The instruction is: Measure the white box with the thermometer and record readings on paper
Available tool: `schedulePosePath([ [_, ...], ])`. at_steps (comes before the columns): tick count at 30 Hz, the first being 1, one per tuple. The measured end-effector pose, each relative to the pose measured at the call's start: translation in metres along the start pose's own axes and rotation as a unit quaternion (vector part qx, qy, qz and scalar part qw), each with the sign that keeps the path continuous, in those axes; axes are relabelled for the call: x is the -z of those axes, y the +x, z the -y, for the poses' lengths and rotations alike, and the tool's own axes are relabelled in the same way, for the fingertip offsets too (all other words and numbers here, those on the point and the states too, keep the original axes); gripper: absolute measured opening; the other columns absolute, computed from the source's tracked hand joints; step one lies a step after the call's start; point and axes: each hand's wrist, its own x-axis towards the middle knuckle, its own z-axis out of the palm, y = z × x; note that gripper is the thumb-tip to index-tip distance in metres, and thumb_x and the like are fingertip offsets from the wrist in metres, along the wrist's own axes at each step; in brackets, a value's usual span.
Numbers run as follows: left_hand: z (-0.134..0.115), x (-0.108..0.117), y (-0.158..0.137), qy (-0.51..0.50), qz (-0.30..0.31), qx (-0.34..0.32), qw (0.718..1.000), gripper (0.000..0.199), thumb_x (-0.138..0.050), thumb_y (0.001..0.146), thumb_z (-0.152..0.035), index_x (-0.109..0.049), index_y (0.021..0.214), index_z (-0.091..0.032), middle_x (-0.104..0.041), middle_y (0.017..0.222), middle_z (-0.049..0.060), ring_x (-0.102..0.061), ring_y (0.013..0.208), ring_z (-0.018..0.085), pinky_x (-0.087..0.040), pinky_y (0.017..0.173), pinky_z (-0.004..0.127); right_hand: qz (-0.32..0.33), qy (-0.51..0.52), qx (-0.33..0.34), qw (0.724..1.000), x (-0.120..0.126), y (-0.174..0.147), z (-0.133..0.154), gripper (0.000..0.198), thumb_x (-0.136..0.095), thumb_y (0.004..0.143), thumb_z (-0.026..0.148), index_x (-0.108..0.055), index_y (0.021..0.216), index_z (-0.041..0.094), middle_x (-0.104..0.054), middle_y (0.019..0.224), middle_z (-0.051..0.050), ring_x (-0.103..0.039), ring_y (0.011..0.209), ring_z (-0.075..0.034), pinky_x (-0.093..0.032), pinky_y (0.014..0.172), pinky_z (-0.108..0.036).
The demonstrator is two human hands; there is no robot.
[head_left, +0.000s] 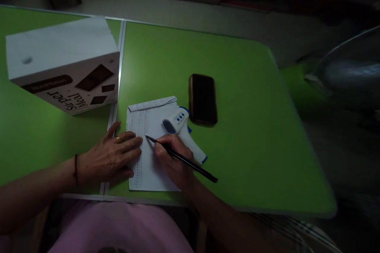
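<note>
A sheet of paper [160, 126] with rows of small handwriting on its left part lies on the green table, its top edge folded over. My left hand [114, 154] rests flat on the paper's left side, fingers stretched out, a ring on one of them. In my right hand [175, 162] is a black pen [190, 163], gripped between thumb and fingers, its tip at the paper just right of the written columns. A white and blue infrared thermometer [188, 140] lies partly on the paper, beyond my right hand, which hides some of its handle.
On the green table [252, 146], a dark smartphone [203, 99] lies right of the thermometer. A large white box [65, 63] with printed text stands at the left. A metal-edged seam [120, 51] crosses the tabletop. Past the right edge is a blurred, rounded transparent object [350, 67].
</note>
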Motion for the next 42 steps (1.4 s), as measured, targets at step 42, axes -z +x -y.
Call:
schedulePosePath([
  [42,0.0012,0.0007,-0.001,-0.001,0.009,0.006,1.0,0.034,-0.067,0.093,-0.038,-0.059,0.119,-0.016,-0.059,0.139,0.012,-0.048,0.132,0.031,-0.01,0.123,0.056,-0.022,0.008,-0.035,0.999,-0.0018,-0.0023,-0.0032,0.009,-0.056,0.086,0.026,-0.059,0.078,0.022,-0.058,0.062,0.004,-0.052,0.053,-0.013,-0.045,0.052,-0.026],
])
